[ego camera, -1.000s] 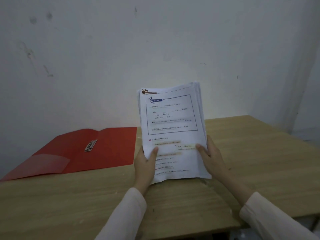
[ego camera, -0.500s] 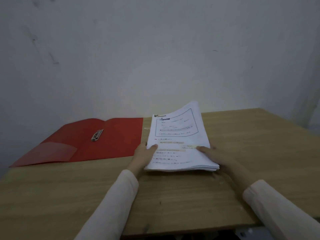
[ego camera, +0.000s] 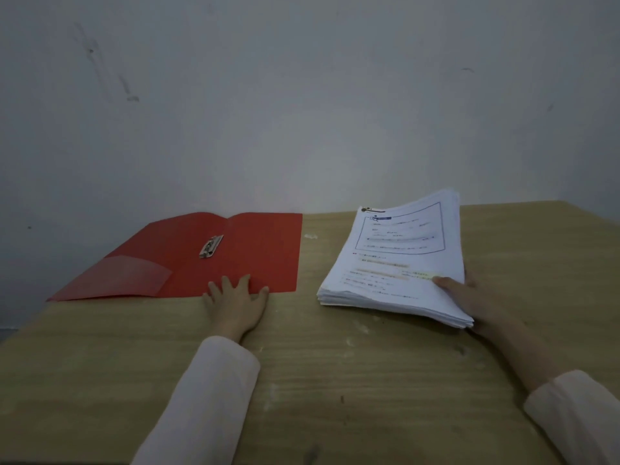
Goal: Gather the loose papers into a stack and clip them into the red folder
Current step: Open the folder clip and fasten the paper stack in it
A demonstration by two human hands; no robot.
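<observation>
Right hand (ego camera: 476,297) grips thick paper stack (ego camera: 396,266), seemingly tilted.

A wooden table (ego camera: 335,380) with a pale grain stands against a grey wall (ego camera: 302,95). On its left part a red folder (ego camera: 255,250) lies open and flat, a small metal clip (ego camera: 210,246) at its middle fold (a clear pocket shows on the left flap). To the right, apart from the folder, a thick stack of papers (ego camera: 396,273) rests on the wood, its far edge raised.
</observation>
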